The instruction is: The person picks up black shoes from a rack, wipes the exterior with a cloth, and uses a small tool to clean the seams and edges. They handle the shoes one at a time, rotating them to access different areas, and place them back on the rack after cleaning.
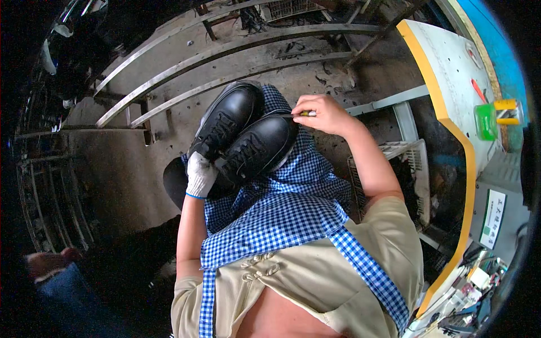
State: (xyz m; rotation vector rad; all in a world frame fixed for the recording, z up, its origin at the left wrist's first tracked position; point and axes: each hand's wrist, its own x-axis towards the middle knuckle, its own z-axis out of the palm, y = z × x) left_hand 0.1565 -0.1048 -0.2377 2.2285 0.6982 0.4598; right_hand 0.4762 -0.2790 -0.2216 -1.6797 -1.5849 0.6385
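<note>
Two black lace-up shoes point(260, 147) rest side by side on my lap, over a blue-and-white checked apron point(270, 225). My left hand point(201, 172), in a white knit glove with a blue cuff edge, grips the pair at the heel ends; part of its fingers is hidden by the shoes. Bare, my right hand point(321, 114) pinches a slim pen-like tool point(307, 113) with a yellowish handle. The tool's thin dark tip reaches the toe of the right shoe; whether it touches the leather I cannot tell.
A white worktable with a yellow edge point(470, 163) curves along my right. On it stand a green container point(486, 122) and a yellow-labelled jar point(508, 112); small tools clutter its near end. Below is a pale plastic crate point(417, 169). Metal rails point(225, 53) run ahead. Another person's hand point(52, 263) shows at left.
</note>
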